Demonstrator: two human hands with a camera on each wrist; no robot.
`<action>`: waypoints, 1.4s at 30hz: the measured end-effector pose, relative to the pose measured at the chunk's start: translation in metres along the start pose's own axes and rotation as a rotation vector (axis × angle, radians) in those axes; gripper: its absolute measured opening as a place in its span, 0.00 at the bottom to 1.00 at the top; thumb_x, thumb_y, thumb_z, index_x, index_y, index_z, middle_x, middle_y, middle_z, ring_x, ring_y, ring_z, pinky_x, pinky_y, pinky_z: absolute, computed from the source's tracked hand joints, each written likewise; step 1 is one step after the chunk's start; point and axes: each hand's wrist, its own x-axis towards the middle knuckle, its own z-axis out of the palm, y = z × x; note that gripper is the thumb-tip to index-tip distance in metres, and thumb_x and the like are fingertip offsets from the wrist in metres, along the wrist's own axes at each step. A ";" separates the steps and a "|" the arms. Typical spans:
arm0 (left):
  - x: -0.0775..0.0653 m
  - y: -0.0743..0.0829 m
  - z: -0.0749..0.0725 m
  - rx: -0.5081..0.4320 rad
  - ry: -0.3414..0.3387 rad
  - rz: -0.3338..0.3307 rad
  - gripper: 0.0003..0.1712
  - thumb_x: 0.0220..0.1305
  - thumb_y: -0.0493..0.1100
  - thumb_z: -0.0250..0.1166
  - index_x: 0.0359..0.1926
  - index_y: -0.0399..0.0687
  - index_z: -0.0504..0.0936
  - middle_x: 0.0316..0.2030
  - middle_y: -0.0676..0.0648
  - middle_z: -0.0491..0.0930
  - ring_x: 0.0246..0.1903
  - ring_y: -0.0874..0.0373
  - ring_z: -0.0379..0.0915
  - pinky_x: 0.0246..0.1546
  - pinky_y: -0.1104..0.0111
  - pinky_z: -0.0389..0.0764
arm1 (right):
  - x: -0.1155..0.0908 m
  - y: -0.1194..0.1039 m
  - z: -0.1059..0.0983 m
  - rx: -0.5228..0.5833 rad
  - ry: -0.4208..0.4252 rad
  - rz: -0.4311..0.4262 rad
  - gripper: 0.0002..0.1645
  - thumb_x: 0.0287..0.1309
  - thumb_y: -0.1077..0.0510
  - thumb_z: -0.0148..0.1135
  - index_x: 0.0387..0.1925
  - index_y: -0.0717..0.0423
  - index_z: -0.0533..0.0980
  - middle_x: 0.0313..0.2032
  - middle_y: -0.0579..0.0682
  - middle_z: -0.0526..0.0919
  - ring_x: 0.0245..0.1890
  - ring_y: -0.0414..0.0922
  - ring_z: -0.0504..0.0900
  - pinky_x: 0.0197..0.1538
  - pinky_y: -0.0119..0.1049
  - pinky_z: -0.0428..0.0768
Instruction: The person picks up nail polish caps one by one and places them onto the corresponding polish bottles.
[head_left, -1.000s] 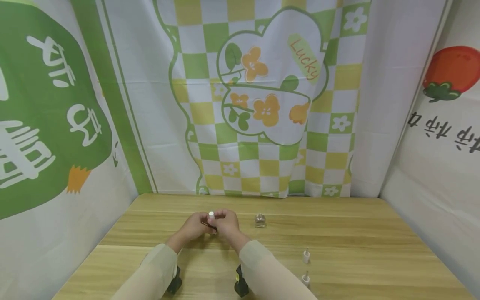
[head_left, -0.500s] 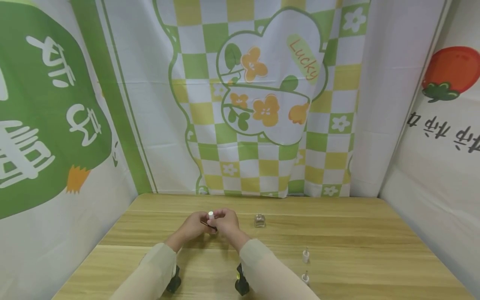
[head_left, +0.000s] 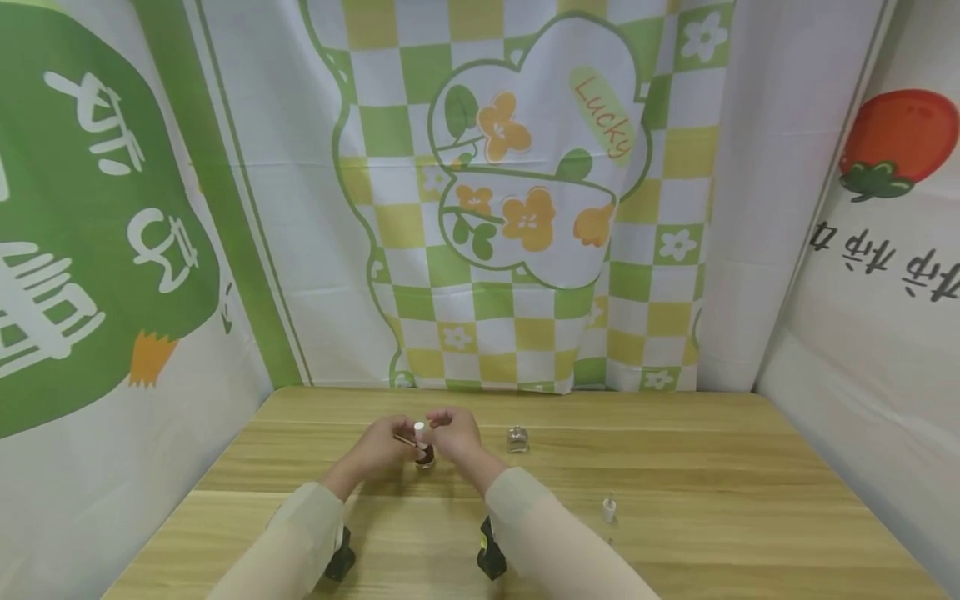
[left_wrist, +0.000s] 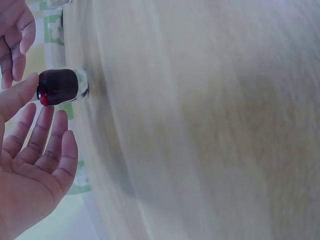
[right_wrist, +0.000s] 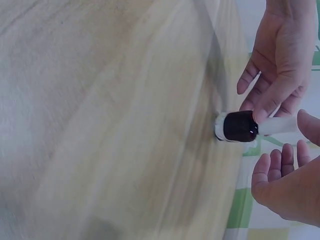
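Note:
A nail polish bottle [head_left: 425, 457] of dark red polish stands upright on the table in front of me, its white cap [head_left: 419, 427] on top. My left hand [head_left: 377, 450] pinches it near the neck between thumb and fingers; in the left wrist view the thumb hides most of the cap, and the dark bottle [left_wrist: 59, 87] shows beyond the fingertips. My right hand [head_left: 456, 435] is beside the cap with its fingers loosely spread. In the right wrist view, that hand's thumb is close to the end of the cap [right_wrist: 280, 124]; whether it touches cannot be told.
A small clear glass bottle [head_left: 517, 439] without a cap stands right of the hands. A white brush cap [head_left: 609, 510] stands brush-up on the wooden table [head_left: 712, 467]; a second is nearly hidden by my right sleeve [head_left: 540, 512]. Printed cloth [head_left: 517, 333] hangs behind.
My right hand's fingers have loosened from the cap and moved up and right. The dark bottle now shows more plainly between the hands. The left hand has shifted slightly left.

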 end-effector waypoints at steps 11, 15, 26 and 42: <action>0.000 0.011 -0.014 -0.030 0.051 -0.006 0.19 0.54 0.38 0.73 0.46 0.36 0.79 0.41 0.44 0.81 0.41 0.50 0.79 0.44 0.55 0.80 | 0.003 -0.019 -0.022 -0.075 -0.056 -0.029 0.18 0.51 0.64 0.70 0.46 0.58 0.79 0.43 0.52 0.79 0.45 0.48 0.77 0.50 0.45 0.78; -0.001 0.015 -0.018 -0.039 0.066 -0.005 0.22 0.54 0.38 0.73 0.48 0.34 0.78 0.42 0.42 0.81 0.42 0.49 0.79 0.44 0.55 0.80 | 0.001 -0.025 -0.032 -0.093 -0.088 -0.037 0.18 0.52 0.62 0.70 0.47 0.57 0.78 0.44 0.52 0.79 0.46 0.50 0.76 0.53 0.49 0.76; -0.009 0.024 -0.023 -0.039 0.104 -0.005 0.24 0.54 0.40 0.74 0.50 0.35 0.78 0.44 0.41 0.81 0.43 0.49 0.79 0.46 0.53 0.79 | -0.003 -0.038 -0.056 -0.090 -0.136 -0.071 0.18 0.53 0.63 0.70 0.47 0.59 0.79 0.45 0.54 0.80 0.48 0.50 0.77 0.54 0.48 0.75; -0.021 0.038 -0.026 -0.100 0.132 0.030 0.23 0.55 0.38 0.73 0.51 0.35 0.77 0.48 0.36 0.78 0.43 0.49 0.78 0.44 0.59 0.80 | -0.024 -0.053 -0.112 -0.099 -0.215 -0.120 0.20 0.55 0.62 0.69 0.50 0.60 0.77 0.46 0.52 0.79 0.49 0.48 0.76 0.54 0.43 0.76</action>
